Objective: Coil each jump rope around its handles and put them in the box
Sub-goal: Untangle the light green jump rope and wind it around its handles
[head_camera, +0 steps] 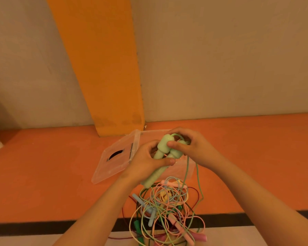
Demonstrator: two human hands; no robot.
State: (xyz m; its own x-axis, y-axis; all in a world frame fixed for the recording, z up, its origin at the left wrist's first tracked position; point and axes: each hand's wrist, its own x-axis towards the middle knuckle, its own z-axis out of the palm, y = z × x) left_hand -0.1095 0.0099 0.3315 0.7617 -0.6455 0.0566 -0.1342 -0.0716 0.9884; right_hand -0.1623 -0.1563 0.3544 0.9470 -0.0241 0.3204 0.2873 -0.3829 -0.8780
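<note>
Orange floor point(43, 174), or possibly a ledge, meets a beige wall. A clear plastic box point(189, 170) sits open on it, its lid point(112, 167) lying to the left. Tangled jump ropes point(167, 210) are piled just in front of the box. Over the box, the left hand point(146, 162) and right hand point(190, 146) grip two pale green handles point(164, 146) together, and their cord point(186, 173) trails down.

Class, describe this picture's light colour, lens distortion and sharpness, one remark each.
Head view: warm orange light tints everything; the wide lens makes the orange pillar lean and the black floor stripe bend; the left hand, right hand and green handles look slightly soft, with no hard shadows.
</note>
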